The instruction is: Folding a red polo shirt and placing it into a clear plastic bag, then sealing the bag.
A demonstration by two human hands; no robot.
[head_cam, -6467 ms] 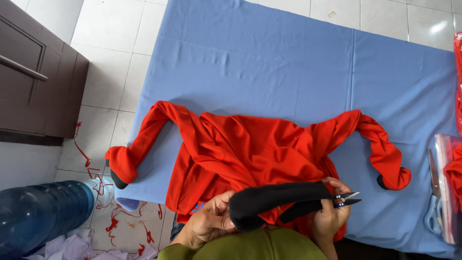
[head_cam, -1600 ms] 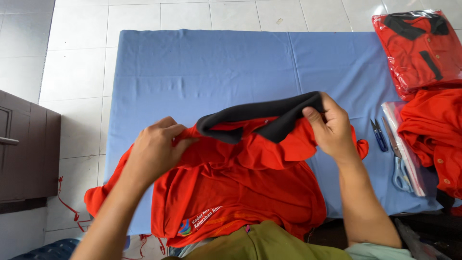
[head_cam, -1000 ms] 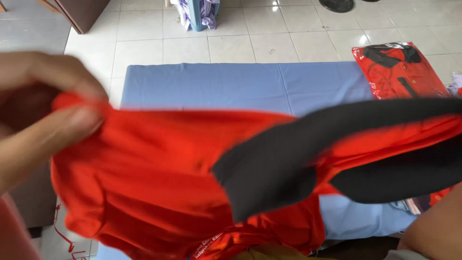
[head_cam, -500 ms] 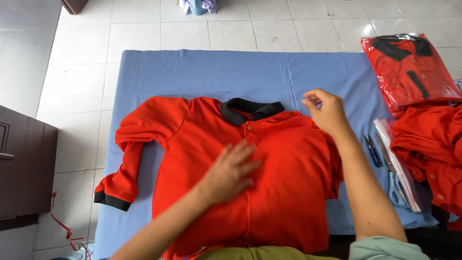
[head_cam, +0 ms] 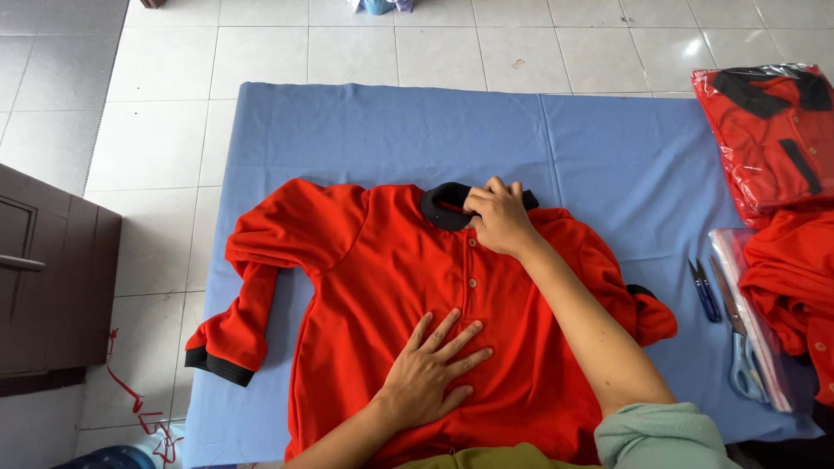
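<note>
Smoothing step: your left hand (head_cam: pixel 434 369) lies flat, fingers spread, on the red shirt (head_cam: pixel 382 287); your right hand (head_cam: pixel 497 217) pinches the black collar (head_cam: pixel 439 207). Judged next: straighten the collar beneath it.

Blue cloth (head_cam: pixel 365 130) above shirt (head_cam: pixel 382 278) free; scissors (head_cam: pixel 740 347), probably snips (head_cam: pixel 704 291), crowd right.

A bagged red shirt (head_cam: pixel 769 139), scissors (head_cam: pixel 743 347), thread snips (head_cam: pixel 704 291) and a dark cabinet (head_cam: pixel 48 287) flank the blue cloth (head_cam: pixel 608 148).

Covered by a smooth blue cloth sheet (head_cam: pixel 365 130); spread with a red long-sleeved polo shirt (head_cam: pixel 373 278), small blue thread snips (head_cam: pixel 704 291), pale-handled scissors (head_cam: pixel 741 356), more red garments (head_cam: pixel 795 278).
</note>
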